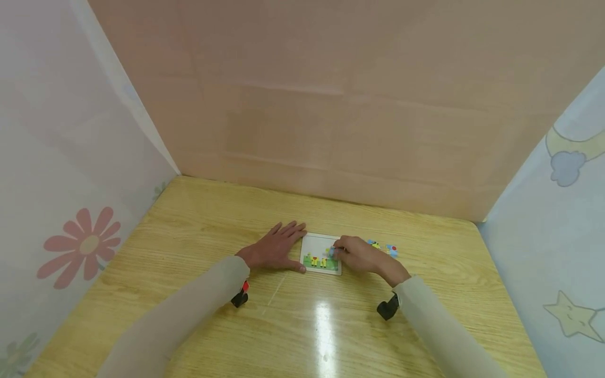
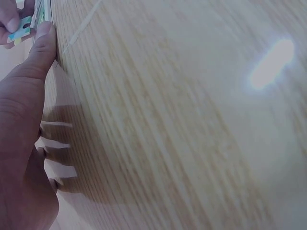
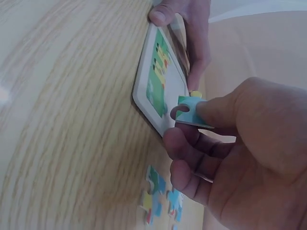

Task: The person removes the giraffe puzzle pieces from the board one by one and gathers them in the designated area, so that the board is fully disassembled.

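A small white puzzle tray (image 1: 315, 243) lies on the wooden table, its lower part filled with joined pieces showing green ground and yellow figures. My left hand (image 1: 275, 249) rests at the tray's left side, fingers spread and fairly straight, with the thumb by the near corner. Over the tray's right part, my right hand (image 1: 361, 254) pinches a light-blue and green jigsaw piece (image 3: 190, 110) between thumb and finger. That piece is tilted and held above the tray in the right wrist view. Its underside is hidden.
Several loose jigsaw pieces (image 1: 392, 249) lie on the table just right of the tray, partly behind my right hand. A brown paper-like wall (image 1: 302, 131) stands along the table's back edge, with patterned panels on both sides. Light glares off the near tabletop (image 1: 293, 336).
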